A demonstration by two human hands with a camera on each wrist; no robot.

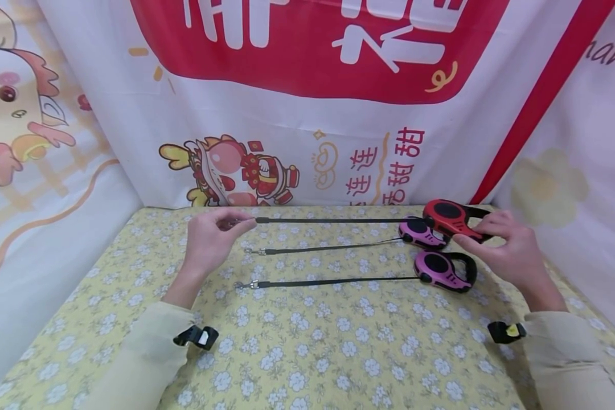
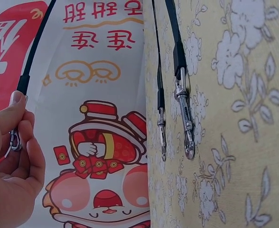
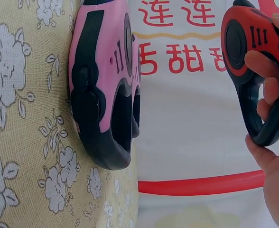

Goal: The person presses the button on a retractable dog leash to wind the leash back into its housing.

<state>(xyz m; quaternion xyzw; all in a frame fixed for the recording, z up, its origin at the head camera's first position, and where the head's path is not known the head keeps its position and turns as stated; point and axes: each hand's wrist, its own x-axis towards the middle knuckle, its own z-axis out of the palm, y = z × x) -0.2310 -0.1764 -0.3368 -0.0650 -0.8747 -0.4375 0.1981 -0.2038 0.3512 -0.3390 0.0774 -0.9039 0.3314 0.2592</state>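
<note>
My right hand [image 1: 512, 245] grips the handle of a red and black retractable dog leash [image 1: 445, 215], held above the table in the right wrist view. Its black strap [image 1: 338, 220] stretches level to my left hand [image 1: 212, 239], which pinches the strap end by the metal clip [image 2: 15, 140]. Fingers partly hide that clip. Two pink retractable leashes lie on the cloth: the nearer one [image 1: 441, 270] with its strap laid straight to the left, and the farther one [image 1: 421, 232], partly covered by the red leash in the head view. Their silver clips [image 2: 186, 118] point left.
A yellow floral cloth [image 1: 307, 341] covers the table. Behind it hangs a white printed sheet [image 1: 297, 114] with red lettering and cartoon figures, and more printed sheets [image 1: 569, 171] stand at both sides. Black straps with small cameras [image 1: 197, 337] sit at both wrists.
</note>
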